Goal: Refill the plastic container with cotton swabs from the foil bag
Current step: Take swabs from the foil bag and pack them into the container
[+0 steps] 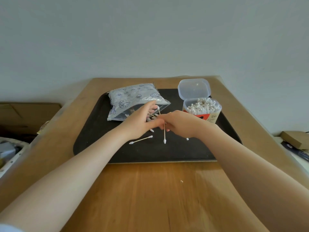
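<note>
A silver foil bag (133,96) with printed drawings lies on the black tray (184,153), its mouth open toward me. My left hand (140,121) is at that mouth, fingers among several cotton swabs. My right hand (178,123) meets it from the right and pinches a swab (164,133) that hangs down from its fingers. Another loose swab (141,139) lies on the tray below my left hand. The clear plastic container (203,108) stands at the tray's back right with its lid (194,88) flipped up, packed with white swabs.
The tray rests on a wooden table (150,195) against a plain wall. A cardboard box (28,113) sits to the left, more clutter below it. A small wooden block (296,138) lies off the right edge. A white swab tip (187,139) shows under my right wrist.
</note>
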The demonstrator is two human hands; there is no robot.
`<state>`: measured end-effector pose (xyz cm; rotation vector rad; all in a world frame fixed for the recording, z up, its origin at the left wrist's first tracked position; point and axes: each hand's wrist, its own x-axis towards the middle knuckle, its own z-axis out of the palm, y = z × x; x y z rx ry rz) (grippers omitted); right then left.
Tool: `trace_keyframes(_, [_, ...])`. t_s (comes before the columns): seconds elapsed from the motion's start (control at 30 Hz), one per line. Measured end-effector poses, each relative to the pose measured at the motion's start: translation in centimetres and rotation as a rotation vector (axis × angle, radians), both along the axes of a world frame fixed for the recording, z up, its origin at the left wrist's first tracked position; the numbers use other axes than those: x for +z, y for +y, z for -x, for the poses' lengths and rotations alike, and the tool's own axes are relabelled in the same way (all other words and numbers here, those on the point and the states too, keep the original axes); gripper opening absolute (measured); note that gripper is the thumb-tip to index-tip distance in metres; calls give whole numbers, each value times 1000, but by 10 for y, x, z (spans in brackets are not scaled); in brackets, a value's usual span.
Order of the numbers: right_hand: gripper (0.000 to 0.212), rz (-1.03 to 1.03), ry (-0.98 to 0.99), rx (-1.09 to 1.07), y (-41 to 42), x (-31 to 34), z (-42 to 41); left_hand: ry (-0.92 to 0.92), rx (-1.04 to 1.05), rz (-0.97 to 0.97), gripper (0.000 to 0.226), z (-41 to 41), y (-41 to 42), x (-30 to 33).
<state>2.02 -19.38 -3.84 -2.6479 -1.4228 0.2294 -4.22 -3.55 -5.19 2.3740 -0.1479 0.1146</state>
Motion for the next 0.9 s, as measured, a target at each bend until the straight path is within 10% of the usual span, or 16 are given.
trace_keyframes(0.17, [23,-260,-2,13,-5,-3,1,46,226,559,104,-5,-13,-2])
trace_keyframes(0.53, [18,-699,363,-170,-4,-14,6,84,453,1041,96,-3,-42,-17])
trace_keyframes(0.9, [24,-707,481,-112,14,-13,17,54,219,1119,22,-14,-40,-9])
